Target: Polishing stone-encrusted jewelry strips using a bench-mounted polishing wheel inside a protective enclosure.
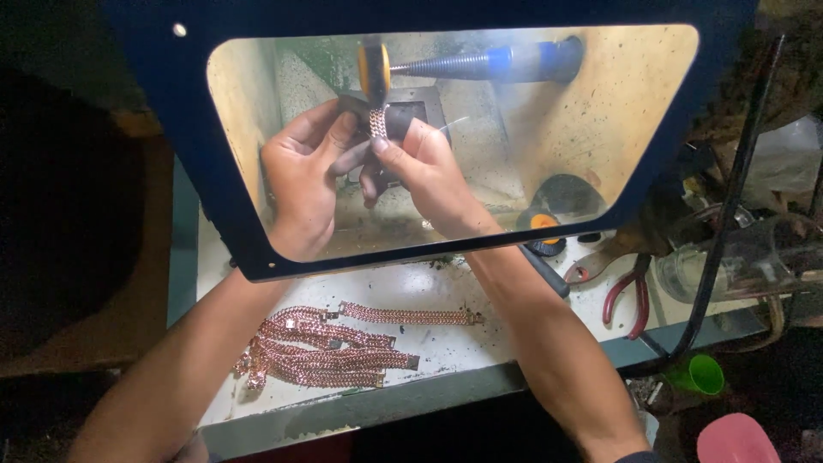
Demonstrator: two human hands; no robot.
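Behind a clear shield (600, 111) framed in dark blue, both hands work at a spinning wheel. The left hand (300, 184) sits at about 9 o'clock from the wheel, its fingers and thumb closed on one end of a rose-gold chain bracelet (377, 123). The right hand (429, 176), at about 4 o'clock from the wheel, pinches the other end between thumb and forefinger. The bracelet hangs taut between them, pressed up against the orange-rimmed polishing wheel (374, 69), which sits at 12 o'clock above the hands on a threaded spindle (446, 64) running off toward 3 o'clock into a blue housing.

On the white desk (480, 339) below the shield, at 6 o'clock from the hands, lies a pile of similar rose-gold chain bracelets (326, 351), with one stretched straight along its upper edge. Toward 4 o'clock, red-handled pliers (630, 296) rest near a clear glass jar (711, 261). A green cup (701, 375) and a pink cup (733, 439) stand lower at 5 o'clock, off the desk edge. No label or sign shows clearly.
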